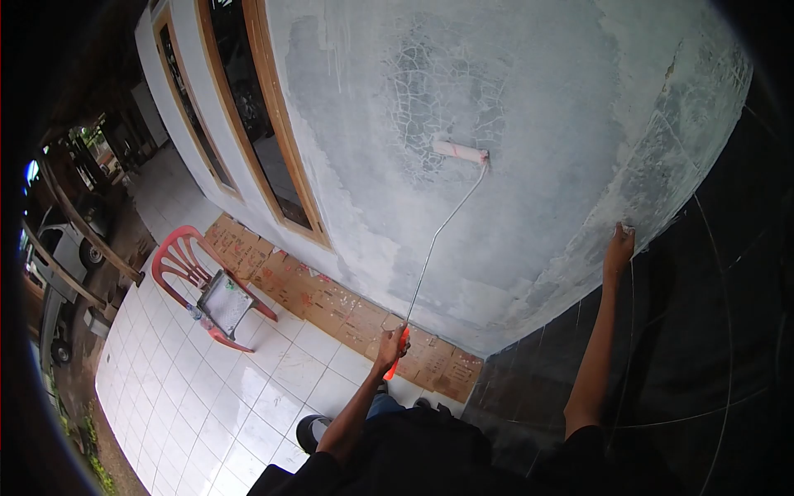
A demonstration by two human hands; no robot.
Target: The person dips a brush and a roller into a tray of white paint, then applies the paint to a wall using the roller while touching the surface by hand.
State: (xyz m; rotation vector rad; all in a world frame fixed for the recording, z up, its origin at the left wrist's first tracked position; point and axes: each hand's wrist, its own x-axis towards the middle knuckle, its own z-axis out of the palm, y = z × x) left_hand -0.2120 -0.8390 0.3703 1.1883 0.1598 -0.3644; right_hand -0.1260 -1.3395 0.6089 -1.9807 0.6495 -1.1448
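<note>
My left hand [389, 348] is wrapped round the orange handle [402, 355] of a paint roller with a long bent metal rod [433, 240]. The roller's pale pink sleeve [461, 152] lies against the grey-white wall [546, 140], at the lower edge of a patch of cracked paint [447, 83]. Up by the right-hand edge of the wall, my right hand [620, 247] has its fingers drawn together against the surface. Whatever is between those fingertips is too small to make out.
A red plastic chair [178, 256] holds a paint tray [226, 304] and stands on white floor tiles [190, 388]. Flattened cardboard [331, 314] runs along the wall's foot. Wood-framed windows [273, 157] are at left. Dark tiles [695, 331] adjoin the wall at right.
</note>
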